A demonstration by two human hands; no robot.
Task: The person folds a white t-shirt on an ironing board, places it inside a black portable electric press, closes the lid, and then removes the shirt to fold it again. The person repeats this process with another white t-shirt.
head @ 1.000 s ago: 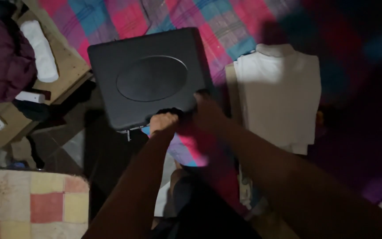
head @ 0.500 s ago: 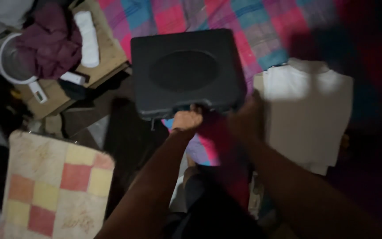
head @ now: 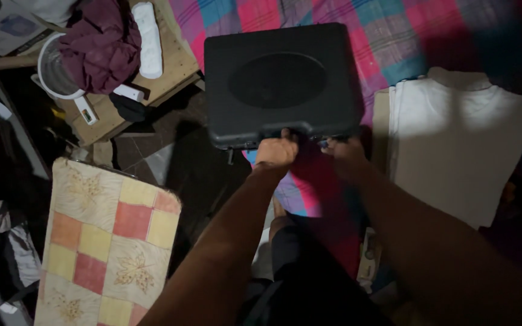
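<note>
- A black case (head: 279, 84), flat and squarish with an oval sunk into its lid, lies at the near edge of the bed, on a checked blanket (head: 388, 36) of pink, blue and grey.
- The left hand (head: 276, 151) is at the middle of the case's near edge, knuckles up, fingers curled shut around the handle there.
- The left forearm runs straight back toward the body, the wrist in line with it.
- The right hand (head: 345, 154) is just beside the left one, at the same edge nearer the case's right corner; it touches the case, but shadow hides its fingers, so I cannot tell how far they are closed.
- The right forearm comes in at a slant from the lower right.
- A folded white shirt (head: 460, 139) lies on the bed to the right of the case.
- Beside the bed's left edge a low wooden table (head: 170, 66) carries a dark red cloth (head: 101, 45) and a white roll (head: 149, 39).
- A patchwork mat (head: 107, 241) lies on the floor at lower left.
</note>
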